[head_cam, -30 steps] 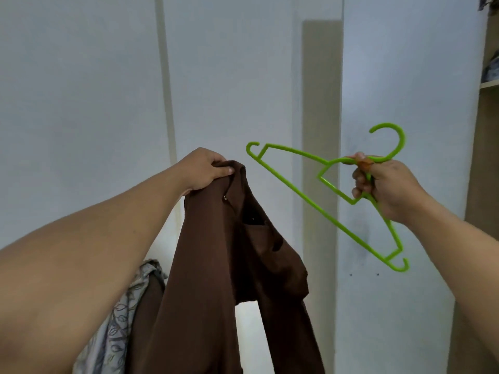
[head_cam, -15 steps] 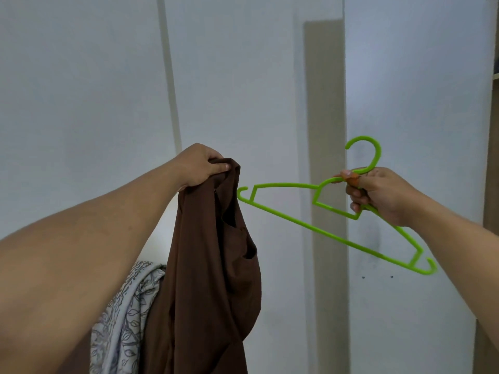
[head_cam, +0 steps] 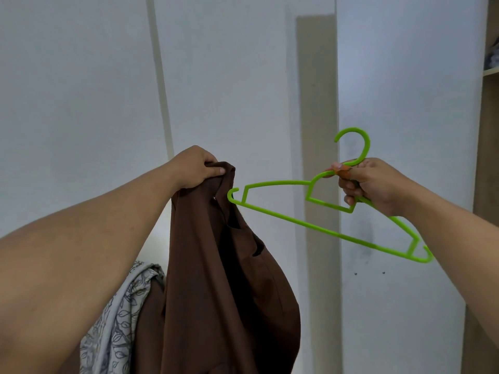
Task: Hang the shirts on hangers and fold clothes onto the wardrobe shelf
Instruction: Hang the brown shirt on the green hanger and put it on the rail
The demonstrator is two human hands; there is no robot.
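tilting down-right, green hanger [head_cam: 321,230] in right hand [head_cam: 374,186] grip, hook up; left hand [head_cam: 196,166] bunching brown shirt [head_cam: 224,279].

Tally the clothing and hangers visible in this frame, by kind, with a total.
Brown shirt, gripped by the left hand: 1
Grey leaf-patterned cloth: 1
Green hanger, held by the right hand: 1
Total: 3

One brown shirt [head_cam: 216,279], one green hanger [head_cam: 318,228], one patterned cloth [head_cam: 118,314], two hands.
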